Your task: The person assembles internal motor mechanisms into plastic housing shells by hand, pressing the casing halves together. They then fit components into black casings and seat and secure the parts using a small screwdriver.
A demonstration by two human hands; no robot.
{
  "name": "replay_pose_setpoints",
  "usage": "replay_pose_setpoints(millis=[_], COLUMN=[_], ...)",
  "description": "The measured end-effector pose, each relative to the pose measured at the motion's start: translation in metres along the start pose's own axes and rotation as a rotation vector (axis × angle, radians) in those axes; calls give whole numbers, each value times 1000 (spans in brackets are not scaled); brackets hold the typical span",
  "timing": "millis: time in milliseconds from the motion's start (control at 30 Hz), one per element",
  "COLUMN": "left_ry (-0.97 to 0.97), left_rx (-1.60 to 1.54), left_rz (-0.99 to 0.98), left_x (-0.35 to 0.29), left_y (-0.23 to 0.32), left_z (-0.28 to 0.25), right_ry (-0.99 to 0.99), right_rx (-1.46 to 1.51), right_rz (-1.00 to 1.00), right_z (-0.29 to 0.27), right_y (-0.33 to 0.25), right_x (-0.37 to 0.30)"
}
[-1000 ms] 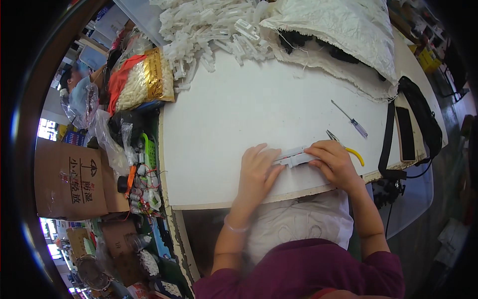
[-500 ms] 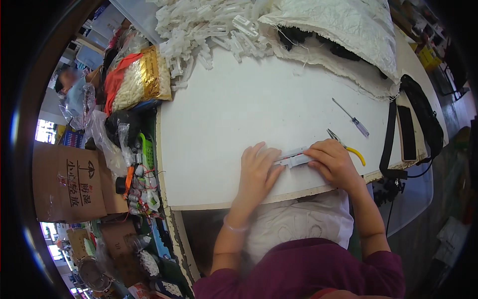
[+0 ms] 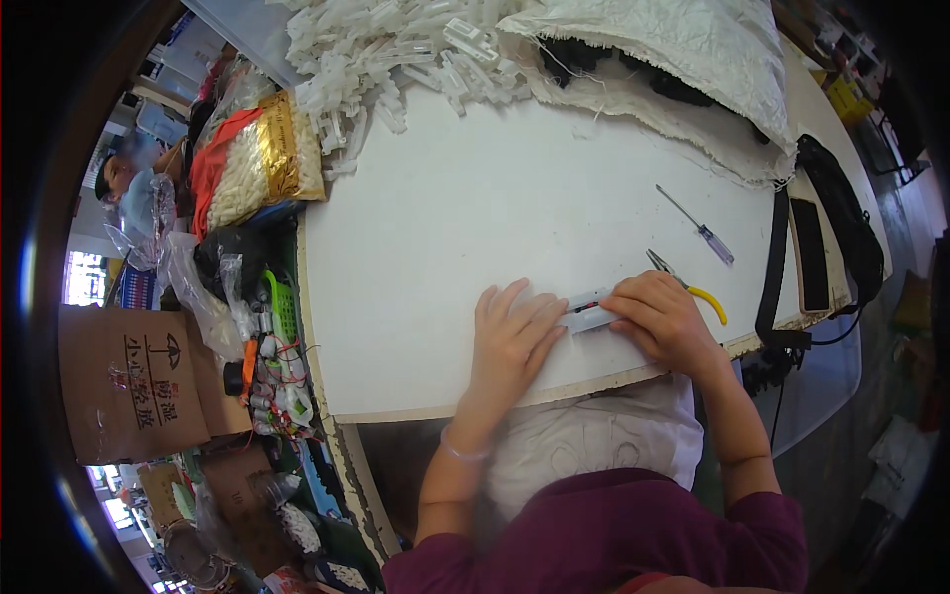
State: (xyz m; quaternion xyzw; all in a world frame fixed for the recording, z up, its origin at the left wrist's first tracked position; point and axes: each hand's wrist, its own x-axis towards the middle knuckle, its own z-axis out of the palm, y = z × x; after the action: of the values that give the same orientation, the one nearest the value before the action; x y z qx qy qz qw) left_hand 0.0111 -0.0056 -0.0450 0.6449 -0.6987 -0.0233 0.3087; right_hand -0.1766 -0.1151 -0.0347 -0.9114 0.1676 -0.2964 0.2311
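Head view. The plastic case, pale and narrow, lies between the two hands, close above the table. The left hand is partly open, fingers fanned, with thumb and forefinger at the case's near-left end. The right hand is more closely curled, fingertips pinching the opposite end. A dark and red part shows in the case; its seating cannot be confirmed, as the fingers cover both ends.

Risks, as judged: uneven pressure from the two hands could tip the case or unseat the inner part. A rightward swing of the right hand could knock the pliers, just beside it, or, farther ahead, the screwdriver.

Clearances: the table's front edge runs just behind both hands, so a dropped piece could reach the lap. Open surface lies ahead and left of the left hand, up to the pile of clear plastic pieces. Ahead of the right hand, the white sack limits reach.
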Motion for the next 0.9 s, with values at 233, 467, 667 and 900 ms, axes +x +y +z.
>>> replay_pose_setpoints(millis=[233, 467, 667, 900], left_ry=[5, -14, -15, 24], left_rx=[-4, -5, -6, -7], left_rz=[2, -15, -19, 6], left_x=[-1, -1, -1, -1], left_y=[0, -1, -1, -1], left_z=[2, 4, 5, 5], right_ry=[-2, -23, -13, 4], right_rx=[-35, 40, 91, 129], right_rz=[-44, 43, 66, 63], right_z=[-3, -3, 1, -1], right_y=[0, 0, 7, 7], right_x=[1, 1, -2, -3])
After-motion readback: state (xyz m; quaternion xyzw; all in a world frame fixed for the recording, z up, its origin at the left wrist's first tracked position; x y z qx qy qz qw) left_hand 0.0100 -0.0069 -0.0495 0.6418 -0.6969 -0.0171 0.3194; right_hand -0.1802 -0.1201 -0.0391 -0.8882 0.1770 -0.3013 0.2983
